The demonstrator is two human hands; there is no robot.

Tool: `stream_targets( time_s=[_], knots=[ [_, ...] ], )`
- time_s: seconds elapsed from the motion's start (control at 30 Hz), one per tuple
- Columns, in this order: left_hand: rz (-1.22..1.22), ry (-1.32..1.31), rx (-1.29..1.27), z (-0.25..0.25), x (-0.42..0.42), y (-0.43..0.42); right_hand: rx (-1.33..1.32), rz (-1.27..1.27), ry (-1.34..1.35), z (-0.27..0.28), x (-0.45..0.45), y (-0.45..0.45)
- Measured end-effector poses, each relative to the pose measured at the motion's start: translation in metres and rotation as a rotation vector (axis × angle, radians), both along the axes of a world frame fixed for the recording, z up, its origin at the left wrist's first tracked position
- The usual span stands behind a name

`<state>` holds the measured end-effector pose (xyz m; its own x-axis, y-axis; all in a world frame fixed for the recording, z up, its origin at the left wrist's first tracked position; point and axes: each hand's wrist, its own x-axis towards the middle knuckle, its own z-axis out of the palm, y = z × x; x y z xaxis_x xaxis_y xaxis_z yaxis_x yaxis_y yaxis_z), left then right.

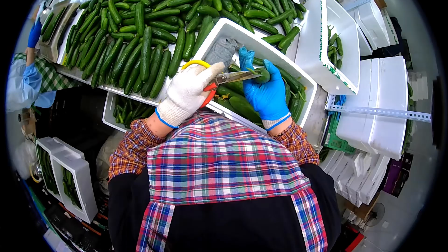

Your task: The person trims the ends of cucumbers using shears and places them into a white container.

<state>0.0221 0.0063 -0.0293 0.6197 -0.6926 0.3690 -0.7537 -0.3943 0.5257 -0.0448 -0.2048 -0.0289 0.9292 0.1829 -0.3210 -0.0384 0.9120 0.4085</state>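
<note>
Over a white foam box (268, 50) at the near edge of the desk (319, 107): two gloved hands, apart from each other, each closed on an item.

Left hand (186, 88): white knit glove with blue-edged cuff; clamped on the handles of the scissors (229, 78), red and yellow, blades pointing right toward the other hand.

Right hand (267, 94): blue glove over a pale cuff; gripping one green cucumber (262, 75) above the box, its end at the blade tips. Contact between blades and cucumber: cannot tell.

Box contents: more cucumbers, lying below the hands; one grey bundle (223, 50) in the far left corner.

Desk, beyond and left of the box: a large heap of cucumbers (144, 28), piled in many directions.

Right side: one tilted foam container (313, 42), some cucumbers inside; farther right, white stacked boxes (388, 107); beside these, a green crate (338, 135).

Lower left: white foam trays (85, 177) holding cucumbers.

Far left: a co-worker's hand (34, 35), blue-gloved, near the desk's end, well apart from the wearer's hands.

Foreground: plaid apron (224, 158), red, blue and white; orange checked sleeves (130, 147).
</note>
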Motion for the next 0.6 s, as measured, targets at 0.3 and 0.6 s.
stream_targets(
  time_s=[0.3,0.6],
  knots=[
    [0.231,0.888,-0.514,-0.018,0.001,0.013,-2.004,0.099,-0.085,-0.018,0.032,-0.066],
    [0.243,1.122,-0.581,-0.01,-0.005,0.012,-2.637,1.274,-0.345,-0.042,0.061,-0.046]
  ],
)
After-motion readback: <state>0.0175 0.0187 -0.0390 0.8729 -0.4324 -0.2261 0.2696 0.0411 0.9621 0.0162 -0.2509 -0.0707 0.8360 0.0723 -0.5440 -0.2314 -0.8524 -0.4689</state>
